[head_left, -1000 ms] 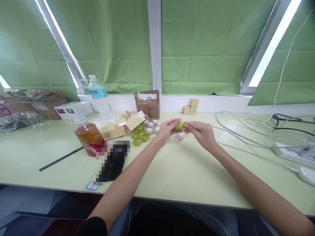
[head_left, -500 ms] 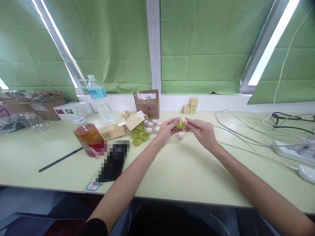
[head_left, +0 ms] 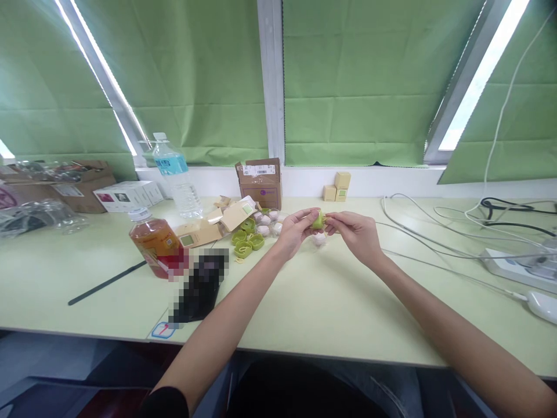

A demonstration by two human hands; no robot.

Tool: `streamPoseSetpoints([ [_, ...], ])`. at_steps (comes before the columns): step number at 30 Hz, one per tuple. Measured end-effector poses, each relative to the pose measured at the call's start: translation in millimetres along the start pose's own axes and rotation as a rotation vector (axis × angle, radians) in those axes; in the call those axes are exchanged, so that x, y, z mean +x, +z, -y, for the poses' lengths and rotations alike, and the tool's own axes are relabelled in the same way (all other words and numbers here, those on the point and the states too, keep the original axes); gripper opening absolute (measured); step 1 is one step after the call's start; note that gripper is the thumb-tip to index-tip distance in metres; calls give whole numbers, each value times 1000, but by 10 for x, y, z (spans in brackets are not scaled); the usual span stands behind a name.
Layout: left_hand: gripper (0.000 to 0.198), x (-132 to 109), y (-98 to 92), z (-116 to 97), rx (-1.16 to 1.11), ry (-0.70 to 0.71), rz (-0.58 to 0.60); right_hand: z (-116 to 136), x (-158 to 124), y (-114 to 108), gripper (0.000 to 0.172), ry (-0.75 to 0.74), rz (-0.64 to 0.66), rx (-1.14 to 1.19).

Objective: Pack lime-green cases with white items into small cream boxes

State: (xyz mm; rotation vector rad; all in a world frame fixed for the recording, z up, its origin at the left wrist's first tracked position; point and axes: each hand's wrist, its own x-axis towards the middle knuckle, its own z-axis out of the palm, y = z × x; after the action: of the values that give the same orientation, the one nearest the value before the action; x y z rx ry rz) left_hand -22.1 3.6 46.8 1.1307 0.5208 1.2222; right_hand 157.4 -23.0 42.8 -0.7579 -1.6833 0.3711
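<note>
My left hand point(head_left: 299, 227) is closed around a small green case point(head_left: 319, 219), held above the table. At its right side my right hand point(head_left: 355, 231) pinches a thin yellow-green cord point(head_left: 328, 220) with thumb and fingertips; the fingers partly hide it. Just below the hands sits a round white piece in clear plastic point(head_left: 319, 238). Several more white round pieces point(head_left: 264, 219) lie left of my left hand. Several opened green cases point(head_left: 243, 249) with cords lie beyond my left forearm.
Opened small cartons point(head_left: 237, 215) lie behind the green cases, before a brown cardboard box point(head_left: 260, 188). Three small boxes point(head_left: 342, 180) are stacked by the wall. A water bottle point(head_left: 178, 183) and a drink bottle point(head_left: 157, 244) stand left. Cables point(head_left: 426, 235) and a power strip point(head_left: 517, 270) lie right.
The right fingers have shifted slightly at the cord beside the green case. My left hand keeps its hold, and the things on the table stay where they were.
</note>
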Motion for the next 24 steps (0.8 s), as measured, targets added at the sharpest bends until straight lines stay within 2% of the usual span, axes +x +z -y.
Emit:
streamPoseSetpoints([
  [17, 47, -56, 105, 5, -39, 9, -50, 84, -4, 24, 20, -79, -33, -58],
  [24, 47, -67, 103, -39, -5, 29, -29, 117, -1, 39, 19, -96, -46, -10],
])
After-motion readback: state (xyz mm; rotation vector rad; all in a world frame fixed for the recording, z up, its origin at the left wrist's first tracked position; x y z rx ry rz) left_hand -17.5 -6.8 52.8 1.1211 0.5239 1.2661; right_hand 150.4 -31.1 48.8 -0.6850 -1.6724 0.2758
